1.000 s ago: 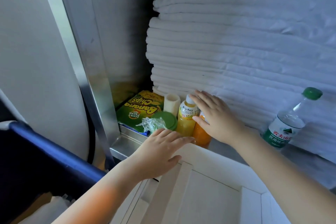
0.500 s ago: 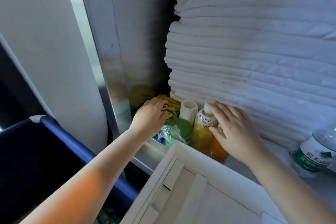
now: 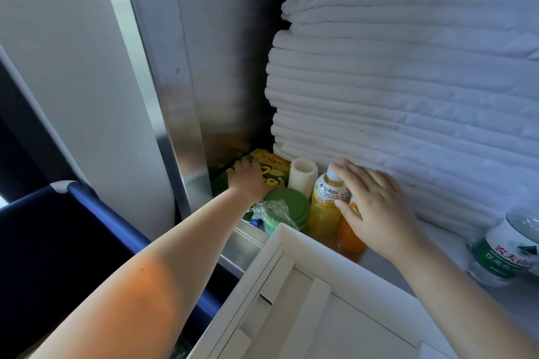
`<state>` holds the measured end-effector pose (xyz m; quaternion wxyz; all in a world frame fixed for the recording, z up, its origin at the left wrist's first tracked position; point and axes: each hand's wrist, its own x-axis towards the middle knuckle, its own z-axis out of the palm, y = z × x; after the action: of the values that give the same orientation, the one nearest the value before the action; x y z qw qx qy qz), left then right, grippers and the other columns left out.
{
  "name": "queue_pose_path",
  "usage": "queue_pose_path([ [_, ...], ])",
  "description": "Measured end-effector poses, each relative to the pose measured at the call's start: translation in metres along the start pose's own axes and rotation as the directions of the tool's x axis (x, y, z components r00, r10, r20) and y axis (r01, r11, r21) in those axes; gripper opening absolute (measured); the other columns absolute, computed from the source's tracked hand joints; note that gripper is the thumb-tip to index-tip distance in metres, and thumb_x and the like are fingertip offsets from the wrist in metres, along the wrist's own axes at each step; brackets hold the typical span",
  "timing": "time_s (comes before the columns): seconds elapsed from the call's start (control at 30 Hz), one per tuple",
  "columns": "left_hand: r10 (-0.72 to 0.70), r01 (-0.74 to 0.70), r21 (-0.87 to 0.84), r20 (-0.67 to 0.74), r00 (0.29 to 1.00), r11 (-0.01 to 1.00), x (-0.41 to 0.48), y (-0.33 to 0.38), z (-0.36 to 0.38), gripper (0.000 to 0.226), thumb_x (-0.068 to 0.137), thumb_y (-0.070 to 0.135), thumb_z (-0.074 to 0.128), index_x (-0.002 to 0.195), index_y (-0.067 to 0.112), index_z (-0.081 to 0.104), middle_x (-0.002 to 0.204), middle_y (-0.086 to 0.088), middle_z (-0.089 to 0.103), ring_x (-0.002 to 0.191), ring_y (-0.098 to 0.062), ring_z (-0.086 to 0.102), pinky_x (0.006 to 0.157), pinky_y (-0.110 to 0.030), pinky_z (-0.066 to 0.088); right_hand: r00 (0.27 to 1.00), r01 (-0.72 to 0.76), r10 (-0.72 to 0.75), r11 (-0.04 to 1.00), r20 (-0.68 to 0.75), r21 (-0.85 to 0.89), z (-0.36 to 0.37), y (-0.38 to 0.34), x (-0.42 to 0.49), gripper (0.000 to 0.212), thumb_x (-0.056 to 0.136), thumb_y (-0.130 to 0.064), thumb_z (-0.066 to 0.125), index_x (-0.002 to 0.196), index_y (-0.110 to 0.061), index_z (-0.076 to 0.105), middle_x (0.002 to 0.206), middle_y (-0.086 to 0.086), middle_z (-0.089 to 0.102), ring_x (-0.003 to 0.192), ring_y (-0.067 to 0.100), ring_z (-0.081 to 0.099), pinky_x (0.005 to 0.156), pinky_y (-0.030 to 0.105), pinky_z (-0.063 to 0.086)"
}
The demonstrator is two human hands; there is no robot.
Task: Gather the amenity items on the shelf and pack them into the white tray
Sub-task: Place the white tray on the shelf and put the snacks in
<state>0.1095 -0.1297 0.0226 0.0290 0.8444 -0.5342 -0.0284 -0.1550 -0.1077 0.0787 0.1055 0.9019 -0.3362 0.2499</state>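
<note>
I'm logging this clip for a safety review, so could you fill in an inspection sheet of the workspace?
Surface: metal shelf, crowded at its left corner.
Job's things: white tray in front, visible compartments hold nothing; banana chips bag, cream cylinder, green-lidded cup, yellow Mogu Mogu bottle and orange bottle grouped behind it; water bottle apart at right.
Clutter: crinkled plastic wrap against the cup.
Hands: left hand lies on the chips bag, grasp unclear; right hand, fingers straight, covers the orange bottle and touches the yellow one.
Cables: nothing seen.
Surroundings: folded white linen stacked behind; steel post and dark blue bin at left.
</note>
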Motion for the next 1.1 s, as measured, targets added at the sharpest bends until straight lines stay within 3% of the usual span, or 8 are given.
queue_pose_path([
  [0.1, -0.029, 0.029, 0.002, 0.028, 0.999, 1.0, 0.003, 0.0, 0.002, 0.108, 0.072, 0.079, 0.046, 0.148, 0.01, 0.01, 0.154, -0.017, 0.013, 0.14, -0.034, 0.014, 0.109, -0.05, 0.02, 1.0, -0.009, 0.009, 1.0, -0.017, -0.001, 0.001, 0.0, -0.001, 0.055, 0.081, -0.025, 0.068, 0.133, -0.016, 0.05, 0.135, 0.006, 0.054, 0.116, 0.026, 0.054, 0.096, 0.041, 0.042],
  [0.23, -0.067, 0.068, -0.016, 0.044, 0.997, 0.998, 0.009, -0.001, 0.0, 0.114, 0.066, 0.08, 0.052, 0.147, 0.012, 0.01, 0.148, -0.016, 0.022, 0.136, -0.034, 0.022, 0.106, -0.049, 0.025, 1.0, -0.015, 0.015, 1.0, -0.018, 0.005, 0.0, -0.001, 0.001, 0.055, 0.08, -0.024, 0.069, 0.132, -0.016, 0.051, 0.135, 0.005, 0.054, 0.114, 0.027, 0.055, 0.095, 0.041, 0.042],
  [0.4, -0.122, 0.124, -0.015, 0.097, 0.988, 0.992, 0.014, 0.005, 0.003, 0.119, 0.066, 0.078, 0.056, 0.149, 0.016, -0.004, 0.149, -0.022, 0.016, 0.138, -0.038, 0.014, 0.108, -0.052, 0.019, 1.0, -0.017, 0.017, 1.0, -0.005, 0.025, -0.002, -0.002, 0.001, 0.054, 0.081, -0.023, 0.068, 0.132, -0.015, 0.051, 0.136, 0.006, 0.054, 0.115, 0.027, 0.055, 0.095, 0.042, 0.042],
  [0.67, -0.12, 0.125, -0.043, 0.105, 0.987, 0.991, 0.017, 0.01, 0.008, 0.111, 0.068, 0.075, 0.058, 0.145, 0.012, 0.009, 0.142, -0.024, 0.024, 0.133, -0.039, 0.022, 0.11, -0.052, 0.015, 1.0, -0.005, 0.005, 0.999, -0.003, 0.051, 0.0, 0.001, 0.001, 0.054, 0.081, -0.021, 0.067, 0.132, -0.015, 0.05, 0.135, 0.007, 0.054, 0.116, 0.027, 0.055, 0.095, 0.041, 0.043],
  [0.9, -0.066, 0.06, -0.062, -0.097, 0.993, 0.996, 0.011, 0.007, 0.009, 0.108, 0.064, 0.073, 0.061, 0.14, 0.01, 0.018, 0.135, -0.02, 0.034, 0.125, -0.036, 0.034, 0.107, -0.05, 0.022, 1.0, -0.008, 0.008, 0.998, -0.003, 0.061, -0.001, 0.001, 0.001, 0.054, 0.081, -0.021, 0.068, 0.132, -0.015, 0.051, 0.134, 0.007, 0.055, 0.115, 0.028, 0.055, 0.094, 0.042, 0.044],
  [1.1, -0.032, 0.015, -0.066, -0.262, 0.964, 0.998, 0.006, 0.01, 0.002, 0.109, 0.06, 0.07, 0.065, 0.139, 0.01, 0.02, 0.132, -0.017, 0.036, 0.126, -0.035, 0.032, 0.111, -0.05, 0.015, 1.0, -0.012, 0.013, 0.998, -0.015, 0.066, -0.002, 0.0, 0.002, 0.055, 0.079, -0.019, 0.071, 0.13, -0.014, 0.053, 0.133, 0.007, 0.056, 0.111, 0.03, 0.058, 0.091, 0.044, 0.045],
])
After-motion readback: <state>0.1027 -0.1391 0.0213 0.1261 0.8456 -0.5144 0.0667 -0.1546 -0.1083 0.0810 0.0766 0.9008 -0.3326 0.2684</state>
